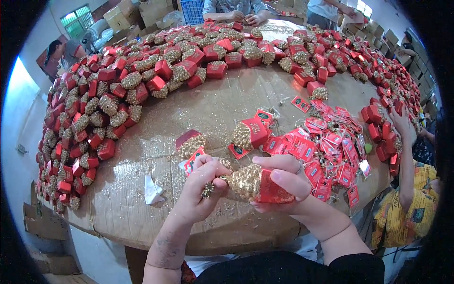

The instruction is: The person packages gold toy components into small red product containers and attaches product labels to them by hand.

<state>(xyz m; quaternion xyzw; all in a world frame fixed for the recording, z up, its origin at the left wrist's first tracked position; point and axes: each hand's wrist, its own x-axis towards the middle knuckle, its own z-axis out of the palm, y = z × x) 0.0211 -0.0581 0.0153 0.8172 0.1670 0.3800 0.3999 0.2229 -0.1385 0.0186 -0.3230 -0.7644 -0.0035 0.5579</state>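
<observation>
My right hand (283, 182) is wrapped round a red and gold ornament (246, 183), its block-shaped red end in the palm and its knobbly gold glitter end pointing left. At that gold tip my left hand (203, 184) is closed in a pinch; the exact detail between the fingertips is too small to tell. A small flower-shaped gold piece (208, 190) shows at my left fingers. Just beyond my hands lie two similar ornaments, a dark red one (190, 142) and a brighter one (250, 133), with a red tag (195, 160) partly behind my left hand.
A heap of red paper tags (326, 146) with strings lies right of my hands. Masses of ornaments (109, 104) ring the cardboard-covered table (127, 203). A crumpled white paper (152, 190) lies at left. A co-worker's arm (404, 142) reaches in at right; another person's hands (246, 18) are across the table.
</observation>
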